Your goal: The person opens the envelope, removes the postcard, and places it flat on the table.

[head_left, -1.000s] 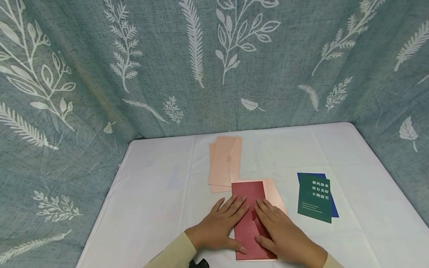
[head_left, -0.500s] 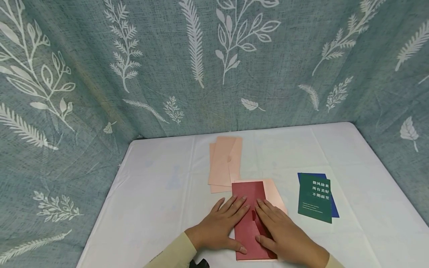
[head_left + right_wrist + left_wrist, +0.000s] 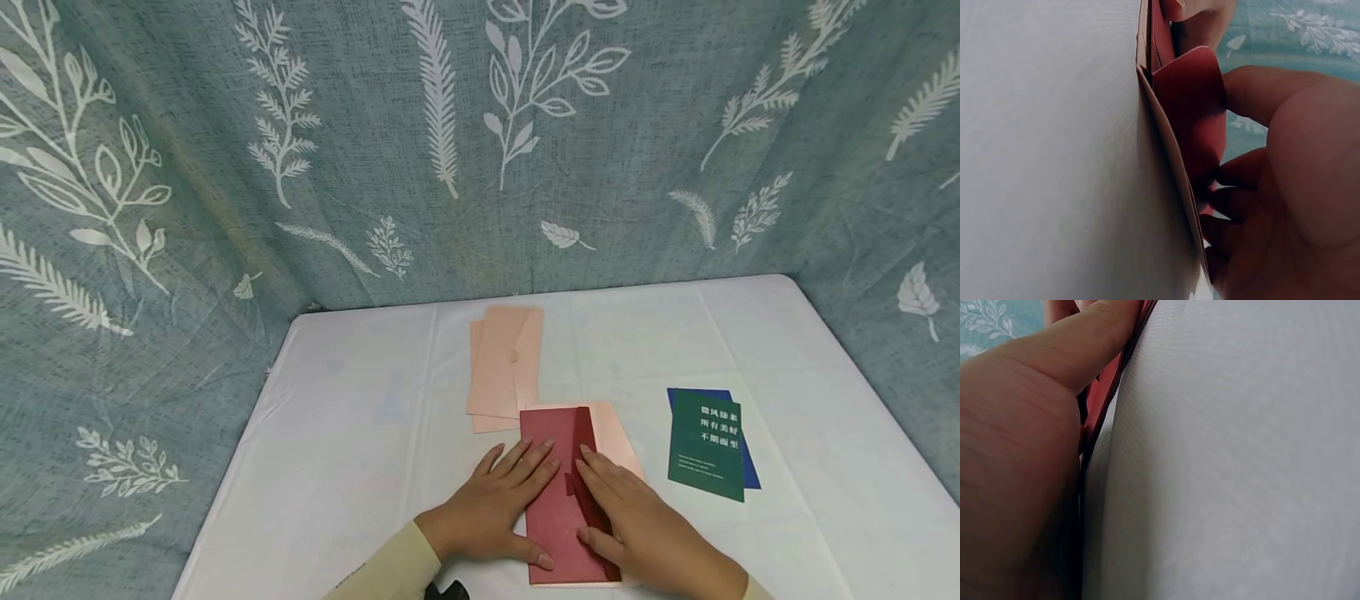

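Note:
A red envelope lies lengthwise at the front middle of the table, over a pink envelope that shows along its right side. My left hand rests on the red envelope's left part, fingers spread and straight. On the right, my right hand touches the red envelope's flap with extended fingers. The flap stands partly raised in the right wrist view, with the thumb and fingertips against its outer side. In the left wrist view the left thumb lies on the envelope's edge; the other fingers are mostly hidden.
Pink envelopes overlap behind the red one. A green card with white writing lies on a blue card to the right. A white cloth covers the table, and a patterned curtain hangs behind.
My right hand has shifted slightly right, and the red flap now shows as a darker strip up to the envelope's top edge. The left hand stays in place.

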Motion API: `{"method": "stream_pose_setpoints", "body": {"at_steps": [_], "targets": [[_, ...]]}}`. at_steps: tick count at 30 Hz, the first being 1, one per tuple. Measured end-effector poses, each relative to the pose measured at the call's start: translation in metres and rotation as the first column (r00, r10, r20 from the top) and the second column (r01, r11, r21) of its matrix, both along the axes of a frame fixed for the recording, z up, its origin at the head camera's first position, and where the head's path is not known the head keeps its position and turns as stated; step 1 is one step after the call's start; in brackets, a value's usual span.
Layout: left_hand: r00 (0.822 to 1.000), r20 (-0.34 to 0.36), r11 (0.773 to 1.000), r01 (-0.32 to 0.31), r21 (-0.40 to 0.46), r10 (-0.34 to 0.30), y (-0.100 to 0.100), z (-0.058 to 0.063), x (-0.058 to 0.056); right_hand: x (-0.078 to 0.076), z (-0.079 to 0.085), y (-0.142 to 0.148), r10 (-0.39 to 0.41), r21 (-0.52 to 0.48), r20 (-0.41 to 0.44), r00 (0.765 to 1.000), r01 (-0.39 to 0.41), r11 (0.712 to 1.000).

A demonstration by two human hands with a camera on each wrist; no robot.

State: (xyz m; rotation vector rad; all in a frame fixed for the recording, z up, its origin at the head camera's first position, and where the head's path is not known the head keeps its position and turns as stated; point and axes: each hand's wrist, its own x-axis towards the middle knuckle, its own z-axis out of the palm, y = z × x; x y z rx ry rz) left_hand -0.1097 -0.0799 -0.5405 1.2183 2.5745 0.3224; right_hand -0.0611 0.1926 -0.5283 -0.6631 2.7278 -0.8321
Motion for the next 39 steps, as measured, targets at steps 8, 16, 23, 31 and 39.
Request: {"method": "stream_pose_setpoints", "body": {"at_steps": [8, 16, 23, 31, 39], "targets": [[1.0, -0.001, 1.0, -0.003, 0.002, 0.003, 0.001, 0.0, 0.0, 0.0, 0.002, 0.003, -0.017, -0.022, 0.015, 1.0, 0.017, 1.0], [1.0, -0.001, 1.0, -0.002, 0.007, 0.002, 0.0, 0.0, 0.0, 0.0, 0.006, 0.009, -0.026, -0.035, -0.03, 0.999, 0.025, 0.999], [1.0, -0.003, 1.0, -0.003, 0.014, 0.003, 0.0, 0.002, 0.001, -0.002, 0.011, 0.015, -0.079, -0.051, -0.023, 0.997, 0.078, 0.996], [1.0, -0.023, 1.0, 0.002, 0.007, -0.002, 0.0, 0.002, 0.001, -0.002, 0.01, 0.02, -0.082, -0.043, -0.069, 0.994, 0.08, 0.996], [1.0, -0.023, 1.0, -0.001, 0.012, 0.001, -0.001, -0.001, 0.001, -0.002, 0.005, 0.023, -0.098, -0.057, -0.064, 0.993, 0.094, 0.994]]}}
